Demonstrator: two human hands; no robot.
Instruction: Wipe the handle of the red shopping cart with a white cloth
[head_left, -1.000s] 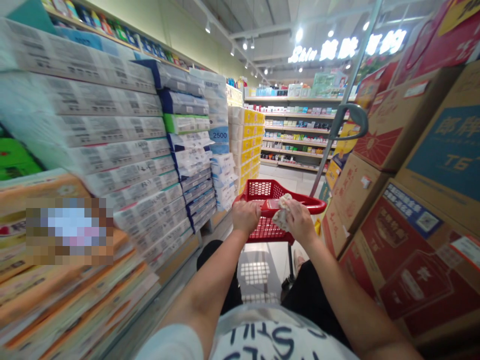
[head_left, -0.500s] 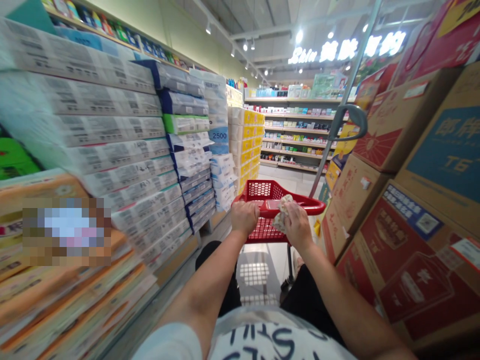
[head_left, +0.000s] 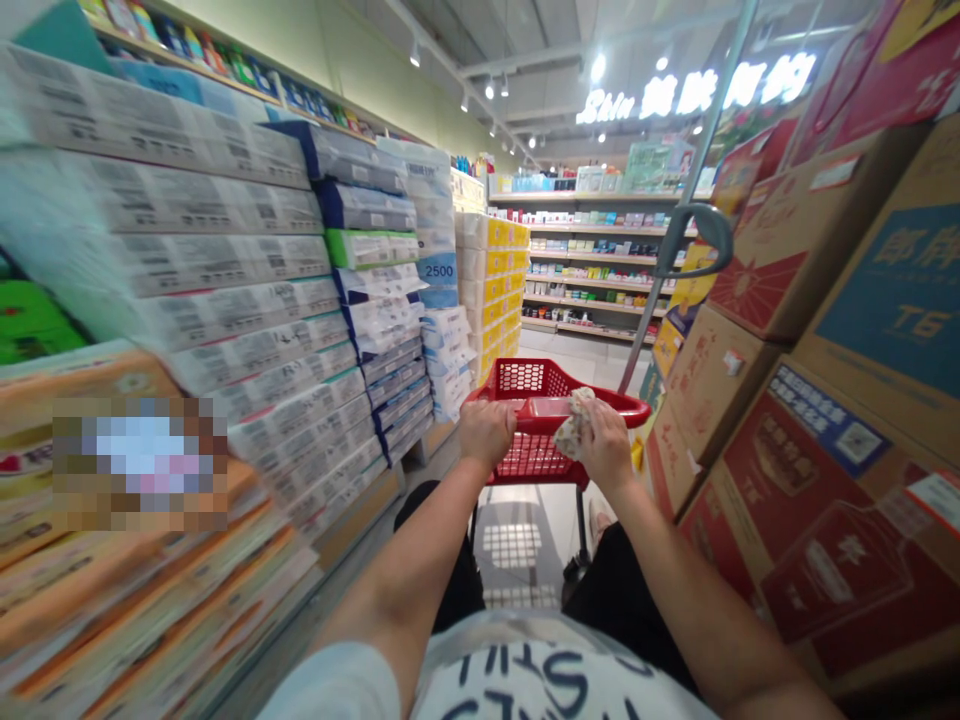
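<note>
Shop aisle: pale green upper wall (head_left: 330, 40) on the left, track lights overhead, illuminated sign (head_left: 697, 88) at the far end, pale floor.

Left hand (head_left: 486, 435): fist closed around the left part of the handle (head_left: 544, 408) of a red shopping trolley (head_left: 521, 378); holds no cloth.

Right hand (head_left: 606, 440): fingers bent and gathered on a crumpled, pale patterned cloth (head_left: 574, 425), which lies over the handle to the right of its middle and hangs below it. Whether the fingertips reach the underside of the bar cannot be told. The two hands stand apart, the smooth red middle of the handle between them.

Handling note: the left grip appears well placed to keep the wheeled trolley steady. The cloth would probably bear more evenly if spread under the fingers and wrapped around the bar; bunched, it likely touches only a narrow strip. Light, even pressure should suffice, with the loose end kept clear of the mesh.

Beyond the trolley, left: yellow-and-white packs (head_left: 501, 280), tall stacks of white wrapped packs (head_left: 225, 260), and orange packs (head_left: 187, 570) nearest.

Right: stacked printed cartons (head_left: 720, 390); beside them, a slanting metal pole with a grey looped handle (head_left: 724, 240).

Ahead: stocked shelves (head_left: 592, 232).
</note>
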